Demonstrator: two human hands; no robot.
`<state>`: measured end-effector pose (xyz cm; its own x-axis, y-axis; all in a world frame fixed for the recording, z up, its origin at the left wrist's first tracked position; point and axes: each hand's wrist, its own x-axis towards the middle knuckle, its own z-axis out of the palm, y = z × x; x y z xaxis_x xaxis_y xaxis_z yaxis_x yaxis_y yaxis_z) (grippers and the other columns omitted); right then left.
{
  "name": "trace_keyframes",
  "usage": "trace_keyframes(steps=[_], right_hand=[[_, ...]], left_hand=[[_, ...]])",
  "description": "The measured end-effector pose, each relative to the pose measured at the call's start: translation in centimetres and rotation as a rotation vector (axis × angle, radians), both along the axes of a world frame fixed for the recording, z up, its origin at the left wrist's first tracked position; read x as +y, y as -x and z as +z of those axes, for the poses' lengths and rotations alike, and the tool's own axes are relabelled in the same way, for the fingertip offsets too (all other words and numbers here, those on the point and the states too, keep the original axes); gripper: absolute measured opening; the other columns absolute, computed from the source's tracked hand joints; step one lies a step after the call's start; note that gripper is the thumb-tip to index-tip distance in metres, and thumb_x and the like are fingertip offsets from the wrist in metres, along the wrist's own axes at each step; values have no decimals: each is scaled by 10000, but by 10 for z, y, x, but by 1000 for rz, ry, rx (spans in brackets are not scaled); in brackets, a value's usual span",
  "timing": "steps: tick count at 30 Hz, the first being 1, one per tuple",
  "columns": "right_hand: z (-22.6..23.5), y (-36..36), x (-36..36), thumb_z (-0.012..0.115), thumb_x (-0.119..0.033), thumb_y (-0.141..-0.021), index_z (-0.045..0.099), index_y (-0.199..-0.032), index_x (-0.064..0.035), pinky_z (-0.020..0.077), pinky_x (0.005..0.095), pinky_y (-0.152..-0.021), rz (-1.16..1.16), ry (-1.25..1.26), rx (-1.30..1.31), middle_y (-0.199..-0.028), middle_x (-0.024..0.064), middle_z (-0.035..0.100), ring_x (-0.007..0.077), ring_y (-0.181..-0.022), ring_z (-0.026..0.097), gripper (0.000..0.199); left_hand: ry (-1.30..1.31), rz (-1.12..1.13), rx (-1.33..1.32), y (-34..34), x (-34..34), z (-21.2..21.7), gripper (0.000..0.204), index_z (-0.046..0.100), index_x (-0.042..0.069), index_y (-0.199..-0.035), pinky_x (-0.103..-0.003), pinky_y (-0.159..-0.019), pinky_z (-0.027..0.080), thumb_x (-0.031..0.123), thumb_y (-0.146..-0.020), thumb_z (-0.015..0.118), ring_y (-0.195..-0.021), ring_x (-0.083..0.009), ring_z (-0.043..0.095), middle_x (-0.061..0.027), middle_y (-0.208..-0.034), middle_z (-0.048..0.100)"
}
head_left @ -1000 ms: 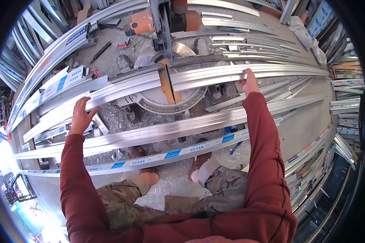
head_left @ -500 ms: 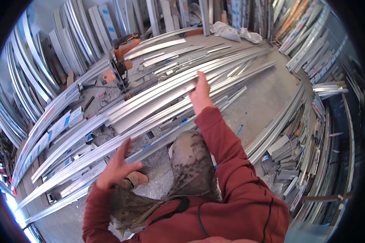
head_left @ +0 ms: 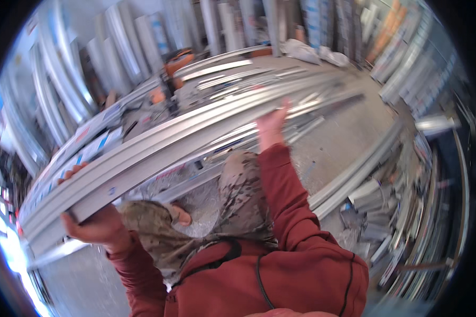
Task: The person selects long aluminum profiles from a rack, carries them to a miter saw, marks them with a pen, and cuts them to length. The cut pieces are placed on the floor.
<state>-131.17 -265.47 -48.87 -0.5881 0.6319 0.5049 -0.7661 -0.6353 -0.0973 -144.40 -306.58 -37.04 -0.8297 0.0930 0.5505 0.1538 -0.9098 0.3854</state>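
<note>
A long silver metal profile point(head_left: 158, 142) with lengthwise ridges stretches slantwise across the view, raised in front of me. My left hand point(head_left: 101, 227) is wrapped round it near its left end, thumb on the near side and fingertips showing over the far edge. Farther along to the right, my right hand point(head_left: 272, 124) grips the near edge from below, with its fingers partly hidden by the metal. Whether this is one piece or several stacked together is hard to tell through the blur. More silver profiles point(head_left: 322, 105) lie beneath it at the right.
An orange and black power tool point(head_left: 179, 62) stands beyond the profile. Tall profiles point(head_left: 124, 42) lean against the far wall. White sacks point(head_left: 301, 50) lie at the back. Offcuts point(head_left: 373, 222) are heaped on the right, beside long strips point(head_left: 349, 174) on the floor.
My left hand, earlier open and apart from the metal, has moved left and closed round the profile. The profile has come up, nearer to me; my right hand has shifted slightly right.
</note>
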Motion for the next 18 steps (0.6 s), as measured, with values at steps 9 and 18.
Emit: trace_keyframes(steps=[9, 18], right_hand=[[5, -11, -62, 652, -337, -869, 562, -1221, -18, 506, 378, -850, -1640, -1213, -815, -1128, 144, 628, 248, -1009, 617, 483], [60, 33, -127, 566, -401, -873, 572, -1231, 27, 524, 406, -911, -544, -525, -512, -1195, 213, 607, 297, -1087, 612, 558]], left_hand=[[-94, 396, -185, 13, -250, -44, 605, 542, -25, -1148, -486, -961, 436, 507, -871, 457, -1012, -336, 585, -188, -1054, 616], [-444, 534, -534, -20, -386, -187, 650, 506, -41, -1148, -456, -872, 510, 568, -940, 417, -982, -318, 593, -187, -1049, 587]])
